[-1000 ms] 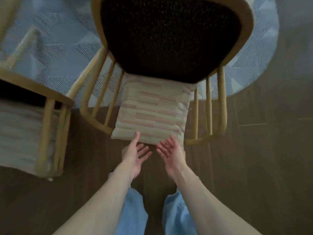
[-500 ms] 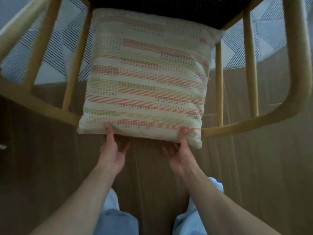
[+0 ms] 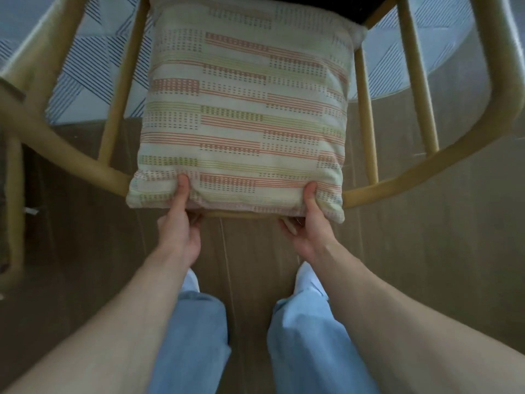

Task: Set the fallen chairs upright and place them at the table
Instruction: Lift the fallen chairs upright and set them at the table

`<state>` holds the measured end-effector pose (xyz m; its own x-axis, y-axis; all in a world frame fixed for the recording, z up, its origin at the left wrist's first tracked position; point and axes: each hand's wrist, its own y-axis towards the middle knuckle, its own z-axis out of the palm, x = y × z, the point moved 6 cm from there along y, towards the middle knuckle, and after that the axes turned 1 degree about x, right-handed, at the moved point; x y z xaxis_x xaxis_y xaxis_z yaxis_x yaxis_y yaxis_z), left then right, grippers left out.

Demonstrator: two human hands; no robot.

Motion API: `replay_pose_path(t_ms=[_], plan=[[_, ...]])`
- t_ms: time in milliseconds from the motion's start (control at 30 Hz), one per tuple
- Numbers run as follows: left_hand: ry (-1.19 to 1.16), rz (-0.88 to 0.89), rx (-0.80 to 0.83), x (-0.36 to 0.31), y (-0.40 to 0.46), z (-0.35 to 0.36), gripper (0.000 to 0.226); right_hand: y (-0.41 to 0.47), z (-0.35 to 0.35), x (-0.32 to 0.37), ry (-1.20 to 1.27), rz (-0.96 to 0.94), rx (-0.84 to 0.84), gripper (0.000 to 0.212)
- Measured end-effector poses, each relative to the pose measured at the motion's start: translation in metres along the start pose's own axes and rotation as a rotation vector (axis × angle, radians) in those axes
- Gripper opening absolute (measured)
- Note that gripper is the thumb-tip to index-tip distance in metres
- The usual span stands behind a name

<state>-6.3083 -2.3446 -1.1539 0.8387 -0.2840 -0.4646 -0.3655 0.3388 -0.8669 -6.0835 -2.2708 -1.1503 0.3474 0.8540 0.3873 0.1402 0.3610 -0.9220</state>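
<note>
A wooden chair (image 3: 443,155) with a curved back rail and thin spindles lies on its back on the floor in front of me. A striped cushion (image 3: 244,109) lies against its backrest, below the dark seat (image 3: 366,9). My left hand (image 3: 179,226) grips the back rail and the cushion's near edge, thumb pressed on the fabric, fingers hidden beneath. My right hand (image 3: 309,226) grips the same rail and cushion edge further right, thumb on top.
A second wooden chair (image 3: 14,177) lies at the left edge, very close. A round blue patterned rug (image 3: 454,46) covers the floor beyond. Dark wood floor (image 3: 426,251) runs to the right and under my legs (image 3: 193,336).
I have leaned in closer over the chair. Both hands went from open and reaching to gripping the back rail and cushion edge, thumbs now pressed on the fabric.
</note>
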Motion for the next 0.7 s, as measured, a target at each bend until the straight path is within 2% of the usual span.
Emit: replay_pose_path(t_ms=[133, 300, 400, 467, 600, 700], plan=[[0.014, -0.011, -0.086, -0.036, -0.094, 0.016, 0.062, -0.088, -0.010, 0.038, -0.042, 0.014, -0.091, 0.066], [0.080, -0.062, -0.248, -0.080, -0.209, 0.028, 0.036, -0.191, -0.023, 0.083, -0.094, 0.038, -0.125, 0.058], [0.081, -0.065, -0.268, -0.106, -0.267, 0.048, 0.034, -0.243, -0.029, 0.122, -0.171, 0.030, -0.145, 0.072], [0.078, -0.070, -0.275, -0.122, -0.297, 0.065, 0.038, -0.272, -0.026, 0.153, -0.207, 0.021, -0.177, 0.077], [0.093, -0.056, -0.306, -0.159, -0.333, 0.107, 0.062, -0.317, -0.009, 0.222, -0.265, -0.069, -0.236, 0.058], [0.132, 0.045, -0.315, -0.201, -0.337, 0.141, 0.058, -0.333, 0.020, 0.270, -0.306, -0.136, -0.217, 0.070]])
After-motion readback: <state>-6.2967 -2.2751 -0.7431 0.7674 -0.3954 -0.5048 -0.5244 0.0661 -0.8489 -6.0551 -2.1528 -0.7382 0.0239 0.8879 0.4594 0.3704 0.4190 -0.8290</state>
